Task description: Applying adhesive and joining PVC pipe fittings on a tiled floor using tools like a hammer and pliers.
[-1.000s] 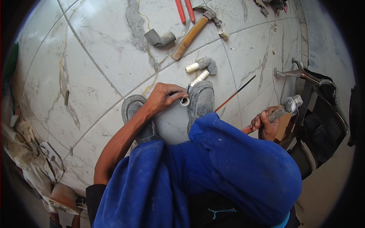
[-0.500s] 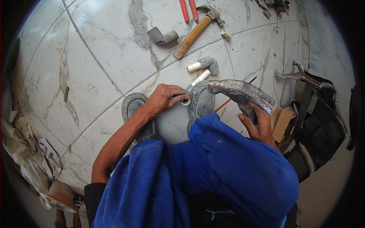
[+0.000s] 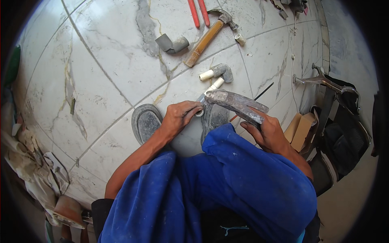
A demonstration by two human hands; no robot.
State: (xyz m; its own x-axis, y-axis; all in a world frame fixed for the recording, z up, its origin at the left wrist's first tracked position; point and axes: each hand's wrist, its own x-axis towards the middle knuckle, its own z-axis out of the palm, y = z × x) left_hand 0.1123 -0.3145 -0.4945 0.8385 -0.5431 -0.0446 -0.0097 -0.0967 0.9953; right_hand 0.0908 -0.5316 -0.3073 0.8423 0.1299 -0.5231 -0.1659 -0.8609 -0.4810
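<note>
My left hand (image 3: 180, 116) is closed around the near end of a pipe assembly between my shoes. A round open end (image 3: 199, 113) shows beside my fingertips. A white pipe piece (image 3: 216, 84) runs up from there to a grey elbow fitting (image 3: 225, 73), which carries a second white stub (image 3: 206, 75). With my right hand (image 3: 267, 131) I grip a claw hammer (image 3: 233, 103) whose worn grey head reaches over the pipe near my left fingers. I cannot tell whether the head touches it. Most of the hammer's handle is hidden by my hand.
Beyond the pipe lie a wooden-handled hammer (image 3: 206, 41), a grey elbow (image 3: 172, 43), red tool handles (image 3: 198, 14) and a short white pipe piece (image 3: 240, 39). A black rod (image 3: 264, 90) lies behind my right hand. A carton (image 3: 302, 128) and a metal-framed chair (image 3: 344, 133) stand right; cloths (image 3: 34, 170) lie left.
The hammer in my right hand has swung down and left, its head now over the pipe. My left hand has shifted slightly nearer, still holding the pipe assembly.
</note>
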